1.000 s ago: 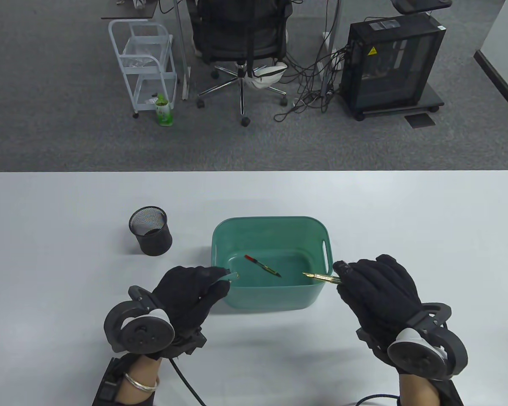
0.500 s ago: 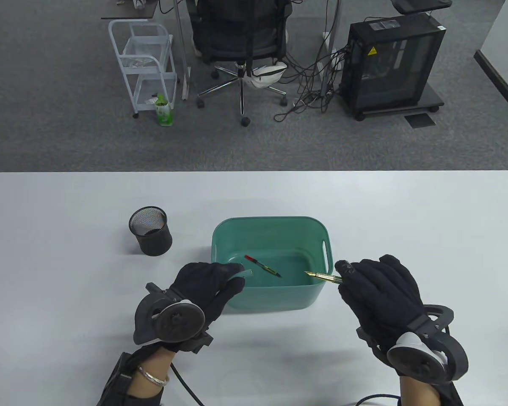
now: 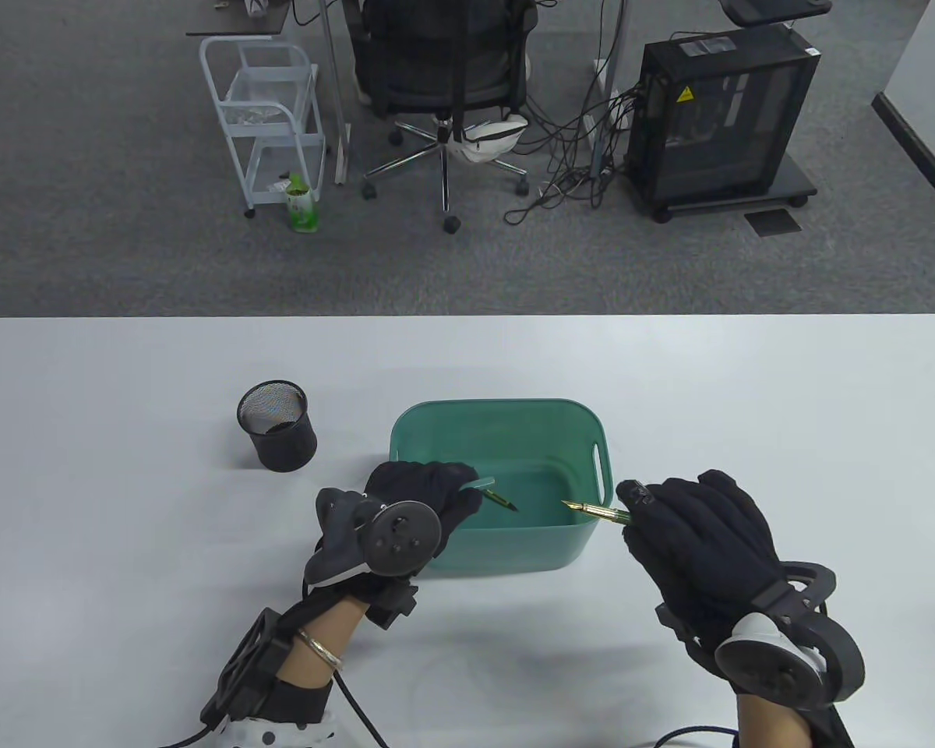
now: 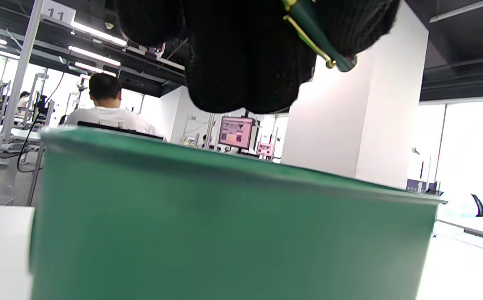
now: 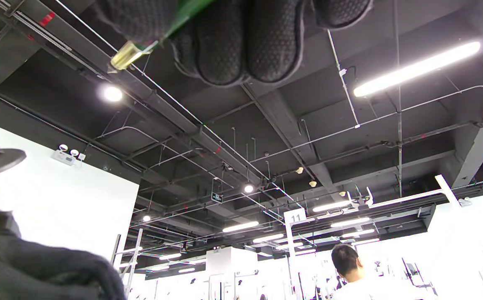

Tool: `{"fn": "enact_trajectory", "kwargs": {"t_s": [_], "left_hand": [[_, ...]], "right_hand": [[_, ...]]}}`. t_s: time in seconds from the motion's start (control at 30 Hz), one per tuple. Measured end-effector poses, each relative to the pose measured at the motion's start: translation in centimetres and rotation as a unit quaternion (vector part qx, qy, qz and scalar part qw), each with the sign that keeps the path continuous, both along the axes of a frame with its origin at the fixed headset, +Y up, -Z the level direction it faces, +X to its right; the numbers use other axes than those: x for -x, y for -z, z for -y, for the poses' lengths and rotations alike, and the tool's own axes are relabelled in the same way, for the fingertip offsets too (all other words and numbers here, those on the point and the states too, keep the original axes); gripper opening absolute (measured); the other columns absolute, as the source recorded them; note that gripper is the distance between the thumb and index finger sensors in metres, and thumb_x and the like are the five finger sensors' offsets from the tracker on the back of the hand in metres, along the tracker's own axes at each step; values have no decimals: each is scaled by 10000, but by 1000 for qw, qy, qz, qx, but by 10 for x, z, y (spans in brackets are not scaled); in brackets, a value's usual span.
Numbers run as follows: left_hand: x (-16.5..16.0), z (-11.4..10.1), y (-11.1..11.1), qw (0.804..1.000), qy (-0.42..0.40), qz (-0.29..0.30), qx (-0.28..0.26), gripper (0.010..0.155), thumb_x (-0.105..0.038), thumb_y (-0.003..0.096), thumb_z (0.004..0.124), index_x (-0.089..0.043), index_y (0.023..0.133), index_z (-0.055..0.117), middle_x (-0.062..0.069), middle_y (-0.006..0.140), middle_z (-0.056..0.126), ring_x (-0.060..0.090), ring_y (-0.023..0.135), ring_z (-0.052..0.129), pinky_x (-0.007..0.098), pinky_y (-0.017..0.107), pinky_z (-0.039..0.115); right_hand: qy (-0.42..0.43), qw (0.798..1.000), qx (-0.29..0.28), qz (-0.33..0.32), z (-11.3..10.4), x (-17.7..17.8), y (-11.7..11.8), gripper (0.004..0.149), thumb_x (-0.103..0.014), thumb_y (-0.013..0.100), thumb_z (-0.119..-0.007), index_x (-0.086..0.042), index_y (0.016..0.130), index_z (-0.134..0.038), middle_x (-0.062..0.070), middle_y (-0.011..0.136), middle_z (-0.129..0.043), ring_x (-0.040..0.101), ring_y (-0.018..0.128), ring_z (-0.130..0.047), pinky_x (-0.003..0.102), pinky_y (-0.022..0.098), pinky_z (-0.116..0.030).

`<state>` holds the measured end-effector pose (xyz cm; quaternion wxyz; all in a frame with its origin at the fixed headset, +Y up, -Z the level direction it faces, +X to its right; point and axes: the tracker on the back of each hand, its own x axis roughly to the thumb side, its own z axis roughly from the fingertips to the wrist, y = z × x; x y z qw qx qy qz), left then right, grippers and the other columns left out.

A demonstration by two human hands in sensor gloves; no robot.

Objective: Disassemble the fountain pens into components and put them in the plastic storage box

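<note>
Table view first: my left hand [image 3: 425, 499] is over the near-left corner of the box [image 3: 499, 409], fingers curled round a green cap [image 3: 479, 485] held above the inside. My right hand [image 3: 697, 530] sits just right of the box, pinching the nib section [image 3: 596, 511], gold nib pointing in over the rim. One part [image 3: 502, 500] already lies on the box floor, half hidden by my left hand. A mesh cup [image 3: 276, 425] stands on the desk [image 3: 125, 545] to the left. My read: one piece in, two in hand and not yet dropped (whether more pens wait, I can't tell).

Left wrist view: the box wall fills the frame, and here the cap shows its gold clip and rounded end, sticking out of my grip above the rim. The table view barely shows that.

Right wrist view: mostly ceiling, box out of sight. My fingers [image 5: 241, 37] wrap the green barrel end, its pale tip poking out.
</note>
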<state>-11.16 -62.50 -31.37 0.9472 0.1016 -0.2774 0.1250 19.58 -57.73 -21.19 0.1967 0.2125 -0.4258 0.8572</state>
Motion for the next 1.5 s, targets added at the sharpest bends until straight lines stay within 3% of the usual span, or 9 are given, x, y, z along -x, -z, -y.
{"fn": "enact_trajectory", "kwargs": {"t_s": [0.33,0.97,1.23,1.5], "left_hand": [[-8,18,16,999,33,-15,34,471,-440,678,685,-114,978,846,20,834,992,237,754,975,502,717,683],[-14,22,15,998,50,-10,36,473,-449,678,682,-131,993,834,25,859,983,244,772,969,515,734,670],[-13,22,14,998,46,-8,36,524,-495,669,679,-140,1033,807,67,959,942,283,864,929,544,769,633],[-10,12,-3,1000,12,5,10,605,-523,663,675,-137,1127,719,117,1111,840,338,1006,827,569,809,571]], "right_hand": [[3,1000,2,-6,-1,-1,-1,447,-480,547,-709,-309,932,-859,-97,841,-889,124,816,-866,464,776,-593],[-6,1000,12,-12,-1,4,1,451,-486,548,-704,-311,934,-859,-96,840,-892,127,816,-867,466,774,-596],[-9,1000,14,-13,0,5,2,454,-489,548,-703,-310,935,-860,-94,841,-891,128,815,-868,466,774,-596],[-16,1000,18,-13,1,9,3,454,-489,548,-703,-312,937,-857,-93,842,-892,129,815,-868,467,774,-597]]}}
